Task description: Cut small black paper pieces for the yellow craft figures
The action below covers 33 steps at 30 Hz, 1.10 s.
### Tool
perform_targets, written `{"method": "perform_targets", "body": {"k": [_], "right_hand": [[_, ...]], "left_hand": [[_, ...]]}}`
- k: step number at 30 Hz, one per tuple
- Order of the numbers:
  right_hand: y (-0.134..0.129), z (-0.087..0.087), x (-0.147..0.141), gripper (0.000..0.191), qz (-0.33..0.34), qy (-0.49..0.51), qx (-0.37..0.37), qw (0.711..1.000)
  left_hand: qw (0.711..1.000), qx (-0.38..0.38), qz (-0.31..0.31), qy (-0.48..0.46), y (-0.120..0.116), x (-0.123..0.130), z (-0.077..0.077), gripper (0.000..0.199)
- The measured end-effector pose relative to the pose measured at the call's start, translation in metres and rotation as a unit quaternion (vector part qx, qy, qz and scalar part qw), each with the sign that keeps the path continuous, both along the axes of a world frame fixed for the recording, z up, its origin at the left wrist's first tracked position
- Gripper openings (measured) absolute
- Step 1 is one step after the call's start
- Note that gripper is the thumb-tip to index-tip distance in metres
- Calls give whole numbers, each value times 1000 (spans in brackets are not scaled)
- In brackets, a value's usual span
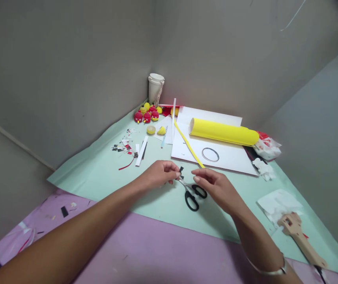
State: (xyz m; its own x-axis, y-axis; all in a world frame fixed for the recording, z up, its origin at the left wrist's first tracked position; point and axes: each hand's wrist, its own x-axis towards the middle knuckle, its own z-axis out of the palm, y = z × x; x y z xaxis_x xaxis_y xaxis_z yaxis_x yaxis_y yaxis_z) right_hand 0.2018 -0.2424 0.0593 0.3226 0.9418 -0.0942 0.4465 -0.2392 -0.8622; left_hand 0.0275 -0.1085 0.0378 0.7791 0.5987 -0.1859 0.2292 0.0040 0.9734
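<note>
Near the middle of the green sheet, my left hand (162, 173) pinches a small black piece (181, 169) between thumb and fingers. Black-handled scissors (191, 201) lie just below and between my hands, their blades pointing toward my left fingertips. To the right, my right hand (213, 182) hovers above the scissors' handles, thumb and forefinger a little apart with nothing seen between them. A yellow strip (189, 145) runs from the white board down to near my right fingertips.
A yellow roll (222, 132) and a ring (210, 154) lie on the white board (230, 163). Small red and yellow figures (146, 115) stand by a white cup (156, 88). Paper scraps (124, 146) are left; a beige glue gun (301, 236) is at the right.
</note>
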Motion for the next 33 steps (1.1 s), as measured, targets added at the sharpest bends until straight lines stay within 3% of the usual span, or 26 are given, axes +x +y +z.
{"method": "perform_targets", "body": {"k": [3, 7, 16, 33], "right_hand": [[13, -6, -10, 30, -42, 115, 14, 992], [20, -21, -17, 28, -52, 174, 37, 983], [20, -37, -19, 22, -39, 183, 49, 981], [19, -37, -23, 19, -47, 181, 51, 981]], "left_hand": [[1000, -1, 5, -9, -5, 3, -1, 18], [1000, 13, 14, -5, -7, 5, -4, 18], [999, 49, -5, 10, -8, 6, -13, 17], [999, 45, -3, 4, -6, 6, -11, 18]]}}
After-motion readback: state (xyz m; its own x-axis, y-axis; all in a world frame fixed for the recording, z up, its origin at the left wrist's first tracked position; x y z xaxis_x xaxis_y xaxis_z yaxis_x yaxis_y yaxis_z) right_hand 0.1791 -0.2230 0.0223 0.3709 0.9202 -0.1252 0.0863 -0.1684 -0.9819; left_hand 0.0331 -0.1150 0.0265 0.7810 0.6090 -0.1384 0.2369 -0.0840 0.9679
